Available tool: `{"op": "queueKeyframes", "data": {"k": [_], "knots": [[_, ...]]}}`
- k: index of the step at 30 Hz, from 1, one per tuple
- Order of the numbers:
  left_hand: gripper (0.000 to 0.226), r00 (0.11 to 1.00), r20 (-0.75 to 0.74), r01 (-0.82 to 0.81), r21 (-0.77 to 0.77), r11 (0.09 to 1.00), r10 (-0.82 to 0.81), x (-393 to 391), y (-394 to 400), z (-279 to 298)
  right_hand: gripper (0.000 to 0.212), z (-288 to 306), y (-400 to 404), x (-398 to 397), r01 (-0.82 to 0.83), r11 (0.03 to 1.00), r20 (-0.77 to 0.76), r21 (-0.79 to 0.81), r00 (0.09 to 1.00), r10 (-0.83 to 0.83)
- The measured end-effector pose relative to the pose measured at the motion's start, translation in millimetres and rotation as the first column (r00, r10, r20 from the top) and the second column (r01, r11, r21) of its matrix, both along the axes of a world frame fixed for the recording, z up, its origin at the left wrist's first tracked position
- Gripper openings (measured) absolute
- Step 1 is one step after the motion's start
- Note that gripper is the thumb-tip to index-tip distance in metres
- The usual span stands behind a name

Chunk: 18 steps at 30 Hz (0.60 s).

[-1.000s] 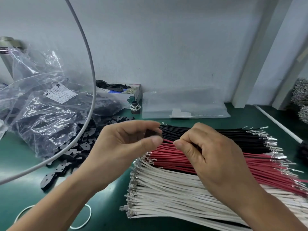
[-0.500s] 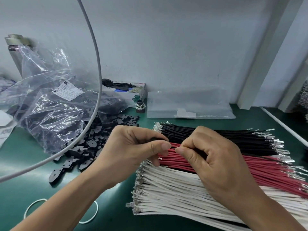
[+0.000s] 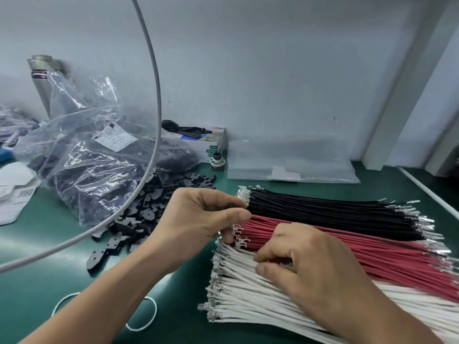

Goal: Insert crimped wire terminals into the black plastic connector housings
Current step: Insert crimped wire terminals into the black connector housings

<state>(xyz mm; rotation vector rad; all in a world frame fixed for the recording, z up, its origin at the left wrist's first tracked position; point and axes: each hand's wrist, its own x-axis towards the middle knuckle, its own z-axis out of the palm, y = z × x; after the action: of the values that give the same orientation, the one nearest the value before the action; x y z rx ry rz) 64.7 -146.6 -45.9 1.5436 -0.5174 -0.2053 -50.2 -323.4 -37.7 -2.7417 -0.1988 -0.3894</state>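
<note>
A: Where are the wires?

B: In three rows on the green desk (image 3: 37, 281): black wires (image 3: 323, 212) far, red wires (image 3: 360, 254) in the middle, white wires (image 3: 248, 294) near, with the loose black housings (image 3: 149, 212) heaped to the left.

A: And the hands?

B: The left hand (image 3: 198, 219) is curled, its fingers pinching something small and dark, probably a housing. The right hand (image 3: 310, 266) rests on the white wires, fingers bent to pick one; I can't tell whether it has one.

A: How do they handle?

B: Probably light and limp, with thin terminals that bend easily. Grip the insulation just behind the crimp.
</note>
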Motion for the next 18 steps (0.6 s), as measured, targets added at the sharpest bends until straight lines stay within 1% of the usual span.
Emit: {"op": "queueKeyframes", "data": {"k": [5, 9, 11, 13, 15, 18], "knots": [[0.024, 1.0, 0.02, -0.012, 0.021, 1.0, 0.012, 2.7, 1.8, -0.4, 0.005, 4.3, -2.2, -2.2, -0.009, 0.999, -0.018, 0.046, 1.0, 0.01], [0.026, 0.998, -0.042, 0.044, -0.022, 0.999, -0.045, 4.1, 4.6, 0.2, 0.008, 6.6, -7.8, -3.7, -0.027, 0.997, -0.004, 0.069, 1.0, 0.027], [0.026, 0.999, -0.03, 0.042, -0.007, 0.999, -0.042, 3.5, 4.9, 2.6, 0.009, 9.5, -9.2, -4.5, -0.041, 0.996, 0.036, 0.079, 0.999, 0.039], [0.028, 1.0, 0.0, 0.027, 0.022, 0.999, -0.027, 2.1, 4.4, 5.0, 0.01, 13.0, -10.8, -6.3, -0.048, 0.987, 0.092, 0.157, 0.995, 0.033], [0.03, 1.0, -0.004, 0.019, 0.024, 1.0, -0.019, 2.3, 4.1, 5.6, 0.009, 13.9, -14.5, -7.1, -0.025, 0.978, 0.178, 0.206, 0.984, -0.012], [0.03, 0.999, -0.033, 0.04, -0.001, 0.999, -0.04, 3.3, 4.6, 4.7, 0.008, 12.1, -19.4, -6.9, 0.033, 0.981, 0.258, 0.192, 0.963, -0.083]]}}
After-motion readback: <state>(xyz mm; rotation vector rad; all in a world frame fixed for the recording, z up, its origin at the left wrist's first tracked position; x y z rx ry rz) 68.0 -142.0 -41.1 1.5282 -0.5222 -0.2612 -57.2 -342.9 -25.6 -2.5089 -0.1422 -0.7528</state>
